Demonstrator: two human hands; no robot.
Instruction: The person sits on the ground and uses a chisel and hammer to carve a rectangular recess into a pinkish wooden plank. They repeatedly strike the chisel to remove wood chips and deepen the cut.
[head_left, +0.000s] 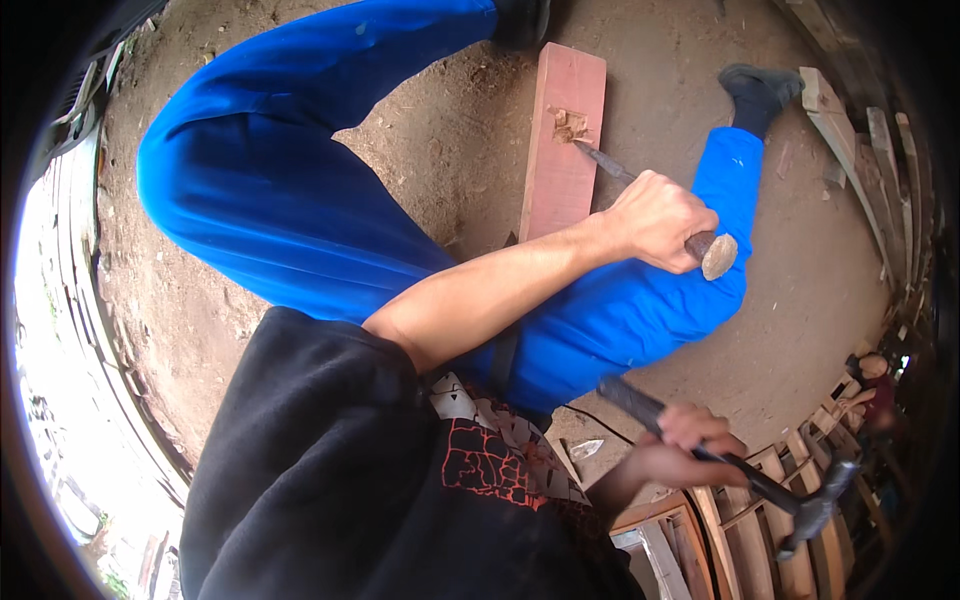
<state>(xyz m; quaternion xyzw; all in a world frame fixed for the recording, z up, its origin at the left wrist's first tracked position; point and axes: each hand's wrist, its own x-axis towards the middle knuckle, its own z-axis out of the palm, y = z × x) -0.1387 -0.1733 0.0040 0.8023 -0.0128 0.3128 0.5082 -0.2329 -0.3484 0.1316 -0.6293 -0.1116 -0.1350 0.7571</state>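
A pinkish wooden beam (pixel 555 190) lies on the ground between my blue-trousered legs, with a chipped, splintered recess (pixel 572 120) in its upper part. My left hand (pixel 660 218) is closed round the handle of a chisel (pixel 600 158), whose blade tip rests at that recess; the handle's battered end sticks out below my fist. At the lower right, slightly blurred, my right hand (pixel 690 445) grips a black hammer (pixel 770 485) by its handle, its head pointing right, away from the chisel.
Bare dirt ground (pixel 420 170) surrounds my legs. Wooden planks (pixel 865 180) lie along the right side, and wooden frames (pixel 770 530) stand at the lower right. Another person (pixel 878 395) is small at the right edge. A dark cord (pixel 600 420) runs behind my right hand.
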